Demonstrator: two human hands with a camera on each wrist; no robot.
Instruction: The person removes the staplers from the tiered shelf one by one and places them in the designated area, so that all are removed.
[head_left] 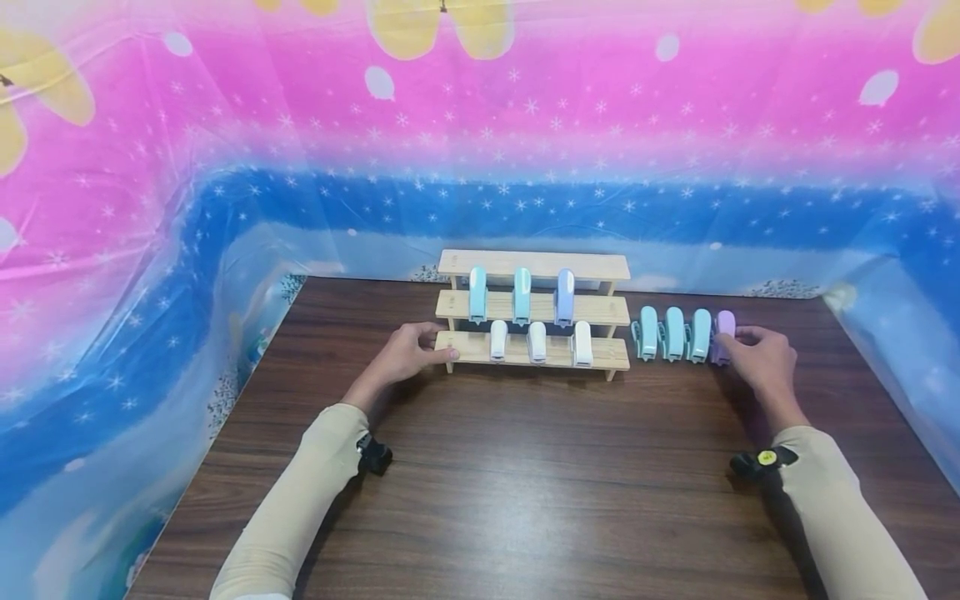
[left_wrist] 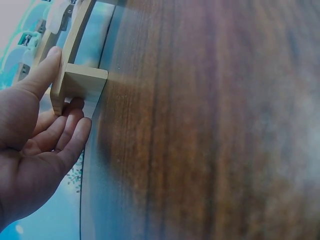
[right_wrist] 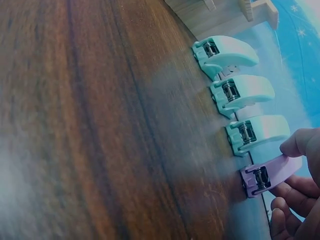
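Note:
My right hand [head_left: 761, 360] pinches a purple hole punch [head_left: 724, 325] by its lever between thumb and fingers. In the right wrist view the purple hole punch [right_wrist: 270, 174] stands on the table, its metal spring showing. Three mint hole punches [head_left: 672, 333] stand in a row just left of it. A three-step wooden display rack [head_left: 532, 267] is in the middle. My left hand [head_left: 405, 350] grips the left end of its lowest board [left_wrist: 60, 90], thumb on top and fingers under. Two mint punches and one periwinkle punch [head_left: 565, 296] are on the middle step; smaller white ones [head_left: 537, 342] sit on the lowest.
The brown wooden table [head_left: 510, 483] extends in front of the rack and between the arms. Behind and at the sides hangs a pink and blue patterned cloth [head_left: 487, 200]. A black wrist device [head_left: 373, 454] is strapped on each sleeve.

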